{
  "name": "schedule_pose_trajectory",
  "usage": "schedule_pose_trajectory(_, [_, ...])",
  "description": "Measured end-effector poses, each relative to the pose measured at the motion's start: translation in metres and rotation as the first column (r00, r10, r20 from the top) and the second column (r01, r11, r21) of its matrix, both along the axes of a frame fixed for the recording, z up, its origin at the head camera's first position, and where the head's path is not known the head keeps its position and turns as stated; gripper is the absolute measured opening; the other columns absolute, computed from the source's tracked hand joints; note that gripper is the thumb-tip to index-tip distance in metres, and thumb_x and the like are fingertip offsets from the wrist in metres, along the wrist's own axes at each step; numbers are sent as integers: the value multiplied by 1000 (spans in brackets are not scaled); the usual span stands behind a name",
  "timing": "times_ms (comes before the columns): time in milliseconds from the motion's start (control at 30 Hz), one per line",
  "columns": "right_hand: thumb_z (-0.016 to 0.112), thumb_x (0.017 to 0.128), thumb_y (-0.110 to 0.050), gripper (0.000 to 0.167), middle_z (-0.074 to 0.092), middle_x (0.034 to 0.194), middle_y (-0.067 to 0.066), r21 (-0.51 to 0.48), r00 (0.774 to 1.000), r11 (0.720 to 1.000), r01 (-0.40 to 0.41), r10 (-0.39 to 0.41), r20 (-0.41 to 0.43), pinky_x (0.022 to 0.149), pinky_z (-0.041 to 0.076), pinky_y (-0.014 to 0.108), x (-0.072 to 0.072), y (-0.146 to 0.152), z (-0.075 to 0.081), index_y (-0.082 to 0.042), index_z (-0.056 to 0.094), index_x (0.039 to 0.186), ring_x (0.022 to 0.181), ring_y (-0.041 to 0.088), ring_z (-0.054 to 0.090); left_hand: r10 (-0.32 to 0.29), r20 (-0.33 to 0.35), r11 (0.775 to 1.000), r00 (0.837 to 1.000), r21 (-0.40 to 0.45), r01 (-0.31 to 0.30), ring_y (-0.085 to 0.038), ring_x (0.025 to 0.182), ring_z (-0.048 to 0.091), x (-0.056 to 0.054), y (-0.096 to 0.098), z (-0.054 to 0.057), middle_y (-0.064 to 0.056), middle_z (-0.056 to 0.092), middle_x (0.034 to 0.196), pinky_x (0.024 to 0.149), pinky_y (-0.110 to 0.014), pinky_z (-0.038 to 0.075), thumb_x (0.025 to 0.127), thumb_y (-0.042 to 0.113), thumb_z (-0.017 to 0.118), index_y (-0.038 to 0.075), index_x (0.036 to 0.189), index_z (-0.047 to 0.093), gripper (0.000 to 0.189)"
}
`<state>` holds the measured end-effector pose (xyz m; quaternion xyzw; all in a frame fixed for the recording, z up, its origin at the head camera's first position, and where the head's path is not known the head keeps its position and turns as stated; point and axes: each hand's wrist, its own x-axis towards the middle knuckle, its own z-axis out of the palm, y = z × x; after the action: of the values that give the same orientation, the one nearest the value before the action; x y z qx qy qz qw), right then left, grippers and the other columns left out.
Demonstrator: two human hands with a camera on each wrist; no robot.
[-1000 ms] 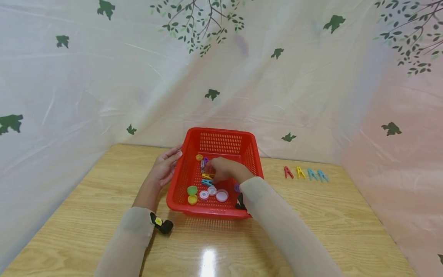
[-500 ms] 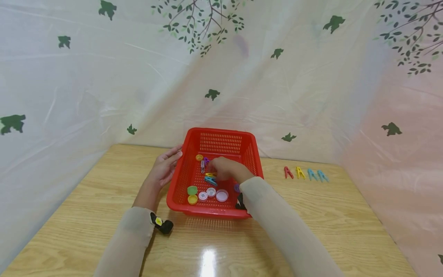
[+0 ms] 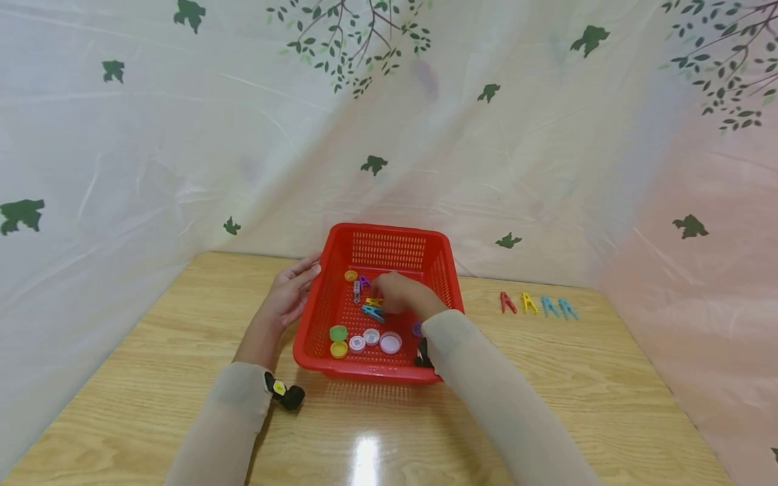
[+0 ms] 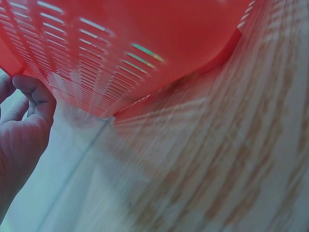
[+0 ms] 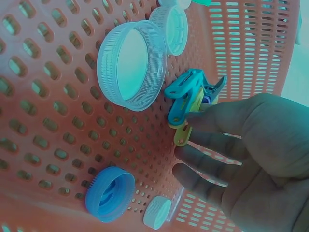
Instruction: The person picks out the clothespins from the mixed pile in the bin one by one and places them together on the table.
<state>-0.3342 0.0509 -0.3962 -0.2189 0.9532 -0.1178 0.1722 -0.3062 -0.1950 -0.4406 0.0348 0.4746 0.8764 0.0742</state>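
Note:
My left hand [image 3: 288,294] grips the left rim of a red plastic basket [image 3: 365,371]; in the left wrist view the thumb and fingers pinch that rim. Inside the basket is my right hand [image 3: 398,294], over the middle of the floor. The right wrist view has its thumb and fingers on a yellow clothespin [image 5: 182,136], partly covered by a blue clothespin [image 5: 181,104]. Behind them in the head view lies a purple clothespin [image 3: 364,281], close to a small silvery piece [image 3: 356,291]. Part of the yellow clothespin is hidden by the hand.
Bottle caps lie about the basket: green [image 3: 338,333], yellow [image 3: 339,349], clear [image 3: 390,343], white [image 3: 357,344], and a purple one [image 3: 417,329] under the right forearm. On the table right of the basket, a red clothespin [image 3: 508,302] starts a row of several.
My right hand has drawn slightly back and right inside the basket, and the blue and yellow clothespins have shifted along with it. The left hand stays on the rim.

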Motion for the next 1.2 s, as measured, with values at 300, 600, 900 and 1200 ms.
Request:
schedule_pose_trajectory(300, [77,93,-16,31,70,113,5,-19,1000,1000,0,0,-6,96,58,45,-1,-1,-2,-13,72,124,94,21,66,-1,11,999,1000,-40,2,-17,107,69,-1,-2,-1,-9,61,138,93,-35,57,103,16,63,10,153,47,54])
schedule_pose_trajectory(600, [74,96,-16,27,70,111,6,1,999,999,34,-34,-26,97,57,43,-4,0,-2,-11,73,122,96,22,65,-6,6,1000,1000,-21,7,-17,106,70,-3,-2,-1,-7,65,133,92,-35,58,102,14,64,10,153,47,54])
schedule_pose_trajectory(900, [75,95,-17,24,70,105,6,-15,999,999,45,-45,-28,95,59,43,-5,0,-2,-10,75,118,92,23,65,2,10,1000,1000,-27,-2,-17,106,70,-2,-2,-1,-7,65,132,91,-35,58,102,15,65,10,153,48,54])
schedule_pose_trajectory(1200, [77,93,-15,26,70,108,6,-23,999,999,33,-33,-24,96,58,43,-5,0,-3,-10,75,118,94,23,65,-7,3,1000,1000,-19,7,-18,108,70,-1,-3,-2,-7,64,134,92,-35,58,101,15,65,10,153,47,55])
